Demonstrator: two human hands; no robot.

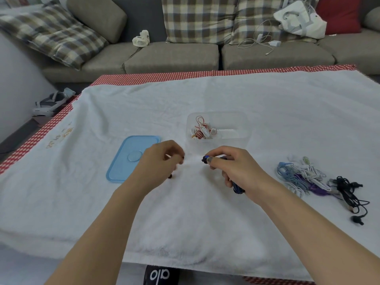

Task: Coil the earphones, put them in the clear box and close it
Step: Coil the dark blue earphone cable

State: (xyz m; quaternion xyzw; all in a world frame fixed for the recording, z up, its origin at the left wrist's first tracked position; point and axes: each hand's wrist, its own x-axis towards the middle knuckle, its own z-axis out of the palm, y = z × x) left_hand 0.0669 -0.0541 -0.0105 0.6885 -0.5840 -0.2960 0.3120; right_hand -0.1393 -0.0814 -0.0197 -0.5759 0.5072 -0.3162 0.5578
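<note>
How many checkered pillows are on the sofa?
3: one checkered pillow lies tilted at the sofa's left end, and two stand side by side in the middle, and. More may be out of view.

White letters "alo" read upside down on a black item (161,275) at the near edge; gold embroidery (59,137) on the white towel (205,212) at left is unreadable.

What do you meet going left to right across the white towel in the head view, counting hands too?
Blue lid → left hand → right hand, gripping dark blue earphones → tangled pile of earphones → black earphones. The clear box lies farther back, above the gap between the hands.
</note>
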